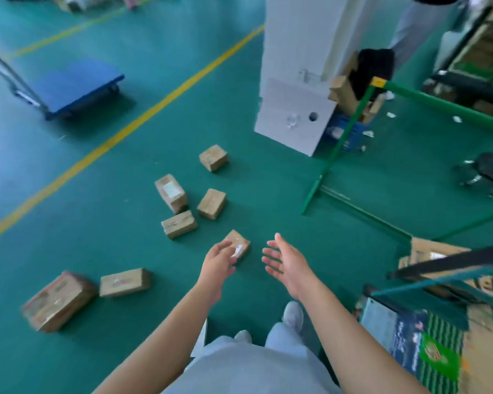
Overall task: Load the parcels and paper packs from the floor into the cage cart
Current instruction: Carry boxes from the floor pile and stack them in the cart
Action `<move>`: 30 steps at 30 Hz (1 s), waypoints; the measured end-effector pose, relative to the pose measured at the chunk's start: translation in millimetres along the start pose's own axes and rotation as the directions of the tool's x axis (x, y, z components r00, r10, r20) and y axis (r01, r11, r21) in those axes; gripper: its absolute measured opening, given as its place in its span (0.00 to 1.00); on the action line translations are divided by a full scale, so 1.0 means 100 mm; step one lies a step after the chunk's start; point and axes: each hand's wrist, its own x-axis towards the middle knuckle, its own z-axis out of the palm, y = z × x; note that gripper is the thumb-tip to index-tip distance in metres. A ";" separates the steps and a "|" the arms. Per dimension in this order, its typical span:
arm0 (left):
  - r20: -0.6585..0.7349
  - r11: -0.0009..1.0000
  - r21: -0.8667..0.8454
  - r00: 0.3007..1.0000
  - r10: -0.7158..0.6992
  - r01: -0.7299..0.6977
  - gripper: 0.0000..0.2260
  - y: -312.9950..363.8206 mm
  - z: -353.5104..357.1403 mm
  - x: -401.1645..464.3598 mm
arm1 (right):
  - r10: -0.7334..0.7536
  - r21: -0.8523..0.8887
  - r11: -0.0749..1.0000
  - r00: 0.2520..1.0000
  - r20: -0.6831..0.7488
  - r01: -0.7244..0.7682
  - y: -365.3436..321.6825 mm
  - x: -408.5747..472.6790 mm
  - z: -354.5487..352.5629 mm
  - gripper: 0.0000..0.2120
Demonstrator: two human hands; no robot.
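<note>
Fingers [271, 255] of both hands spread apart, holding nothing, left hand [218, 258] and right hand [286, 261] flanking a small parcel [239, 244] on the green floor [111, 237]; other parcels [180, 223] lie beyond, cage cart [439, 280] at right.

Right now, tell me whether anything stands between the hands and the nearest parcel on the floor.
Nothing visible does. The left hand and right hand reach out open, either side of the nearest parcel; the left hand's fingers overlap its edge in this view. Only bare green floor lies around it; the other parcels lie farther off.
</note>
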 end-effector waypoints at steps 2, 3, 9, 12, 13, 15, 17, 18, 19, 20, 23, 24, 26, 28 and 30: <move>-0.063 0.999 -0.033 0.998 -0.008 0.006 0.08 0.06 -0.06 0.08 | 0.026 -0.036 0.999 0.999 0.046 -0.024 -0.09 0.14 0.12 0.17; -0.089 0.999 -0.044 0.996 -0.012 0.008 0.08 0.09 -0.07 0.13 | 0.034 -0.051 0.998 0.997 0.067 -0.031 -0.13 0.22 0.16 0.17; -0.207 0.997 -0.078 0.978 -0.036 0.020 0.09 0.39 0.10 0.54 | 0.075 -0.122 0.991 0.983 0.166 -0.055 -0.68 0.79 0.19 0.15; -0.245 0.996 -0.087 0.969 -0.030 0.009 0.09 0.67 0.32 0.76 | 0.056 -0.125 0.992 0.981 0.188 -0.033 -1.15 1.14 0.11 0.14; -0.258 0.996 -0.088 0.966 -0.026 0.003 0.09 0.76 0.37 0.82 | 0.048 -0.121 0.992 0.981 0.190 -0.025 -1.29 1.24 0.10 0.13; -0.285 0.995 -0.096 0.958 -0.018 -0.010 0.08 0.96 0.51 0.95 | 0.047 -0.127 0.992 0.976 0.213 -0.020 -1.56 1.43 0.09 0.13; -0.305 0.994 -0.101 0.952 -0.005 -0.027 0.08 1.12 0.62 1.05 | 0.061 -0.142 0.990 0.967 0.248 -0.026 -1.75 1.58 0.11 0.13; -0.317 0.993 -0.110 0.949 0.001 -0.037 0.07 1.20 0.68 1.11 | 0.072 -0.154 0.988 0.961 0.268 -0.031 -1.85 1.66 0.13 0.13; -0.324 0.992 -0.116 0.946 0.001 -0.041 0.06 1.26 0.70 1.14 | 0.079 -0.163 0.986 0.957 0.278 -0.034 -1.90 1.71 0.15 0.13; -0.346 0.990 -0.132 0.938 -0.006 -0.042 0.06 1.32 0.73 1.19 | 0.098 -0.180 0.983 0.951 0.292 -0.046 -1.97 1.80 0.18 0.13; -0.396 0.986 -0.161 0.918 -0.027 -0.041 0.05 1.40 0.69 1.27 | 0.133 -0.232 0.971 0.934 0.331 -0.056 -2.10 1.95 0.27 0.13; -0.416 0.984 -0.172 0.909 -0.035 -0.040 0.05 1.43 0.67 1.32 | 0.141 -0.250 0.967 0.931 0.338 -0.056 -2.15 2.02 0.31 0.13; -0.441 0.979 -0.200 0.896 -0.054 -0.040 0.05 1.49 0.63 1.40 | 0.154 -0.264 0.962 0.928 0.339 -0.063 -2.25 2.13 0.38 0.13; -0.458 0.972 -0.229 0.886 -0.068 -0.043 0.06 1.55 0.58 1.53 | 0.166 -0.295 0.954 0.925 0.342 -0.062 -2.36 2.25 0.48 0.13; -0.467 0.963 -0.263 0.881 -0.075 -0.057 0.07 1.63 0.54 1.67 | 0.169 -0.328 0.944 0.922 0.350 -0.048 -2.46 2.38 0.62 0.13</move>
